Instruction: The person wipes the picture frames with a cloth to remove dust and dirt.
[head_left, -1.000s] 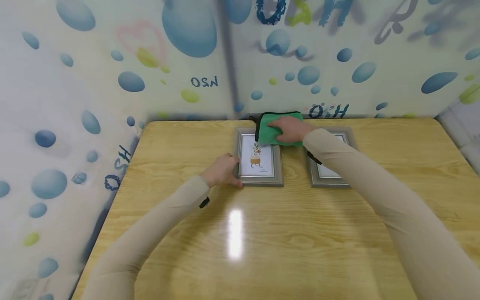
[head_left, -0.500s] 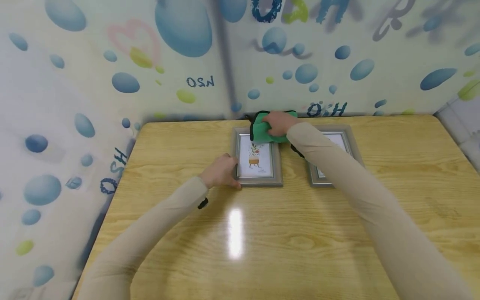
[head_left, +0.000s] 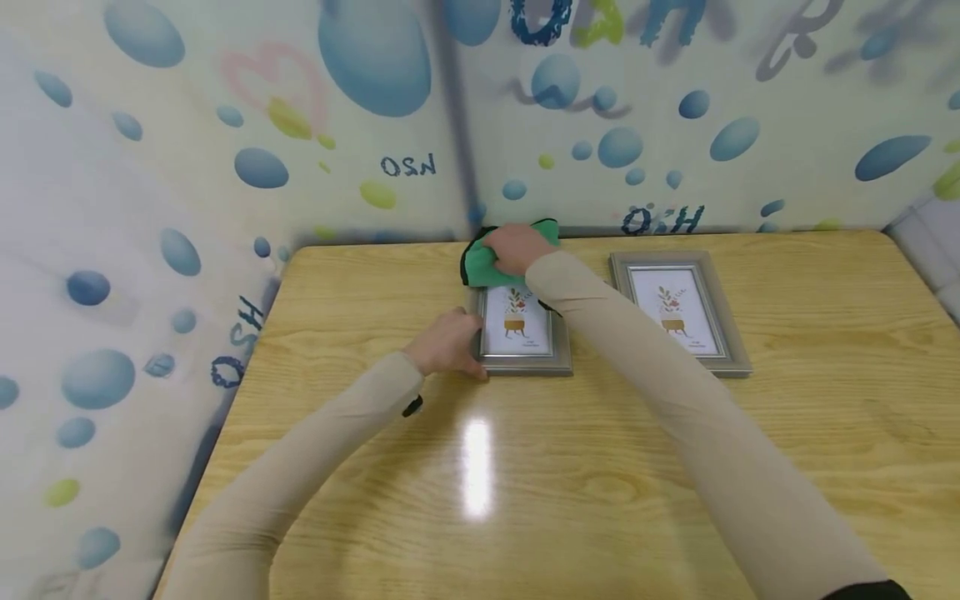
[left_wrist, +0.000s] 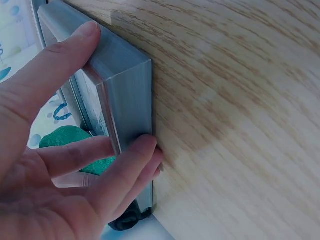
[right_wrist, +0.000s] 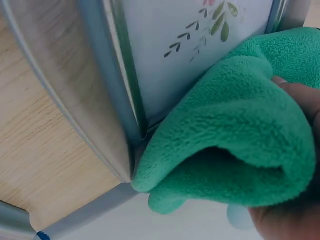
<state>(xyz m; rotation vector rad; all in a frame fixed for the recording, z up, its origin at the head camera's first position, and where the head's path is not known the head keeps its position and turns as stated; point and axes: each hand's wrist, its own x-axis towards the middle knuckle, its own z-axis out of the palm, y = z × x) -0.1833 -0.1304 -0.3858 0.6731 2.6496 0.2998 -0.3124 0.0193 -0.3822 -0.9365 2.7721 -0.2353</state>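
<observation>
In the head view a grey picture frame (head_left: 525, 365), holding a plant print, lies on the wooden table. My left hand (head_left: 447, 342) grips its lower left corner. Seen from the left wrist, the thumb (left_wrist: 86, 37) lies along one side of the frame and the fingertips (left_wrist: 145, 145) press the adjoining side. With my right hand (head_left: 517, 247) I hold a folded green cloth (head_left: 480, 267) with black edging over the frame's top end. From the right wrist, the plush cloth (right_wrist: 225, 120) bunches across the frame's corner and part of the print; most of that hand is hidden.
A second matching picture frame (head_left: 726, 310) lies to the right, beyond my right forearm. The table (head_left: 585, 483) meets a wall (head_left: 495, 125) with blue drop patterns at its back edge, close behind the cloth. Another patterned wall stands along the left.
My right hand has slid the green cloth leftward along the frame's top end to its upper left corner. The right-hand frame shows more fully. My left hand keeps its place.
</observation>
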